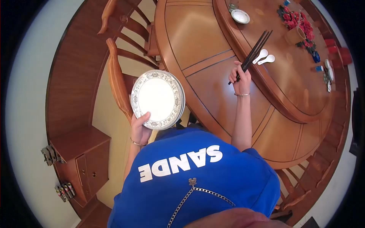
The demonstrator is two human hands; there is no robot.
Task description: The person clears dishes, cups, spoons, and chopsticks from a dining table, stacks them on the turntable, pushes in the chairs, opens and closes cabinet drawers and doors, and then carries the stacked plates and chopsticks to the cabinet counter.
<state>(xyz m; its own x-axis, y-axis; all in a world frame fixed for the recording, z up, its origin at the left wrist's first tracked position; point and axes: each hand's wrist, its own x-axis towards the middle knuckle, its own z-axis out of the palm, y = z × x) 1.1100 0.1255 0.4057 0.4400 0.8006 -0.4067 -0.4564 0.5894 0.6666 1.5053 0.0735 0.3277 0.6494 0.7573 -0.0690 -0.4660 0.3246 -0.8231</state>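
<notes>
My left hand [141,127] is closed on the near edge of a stack of white plates [157,99] with a grey patterned rim, its thumb on the top plate. The stack is held in the air beside the table edge. Over the wooden table [201,38], my right hand [241,76] grips a bundle of dark chopsticks [256,49], which point away from me. Two white spoons, one [260,56] nearer the chopsticks and another [267,59] to its right, lie on the raised round centre of the table, just beyond my right hand.
A small patterned dish [240,16] sits on the raised centre. Farther right are a basket [295,36] of red flowers and a blue glass [316,57]. Wooden chairs [118,79] stand at the left, with a wooden cabinet [87,167] at lower left.
</notes>
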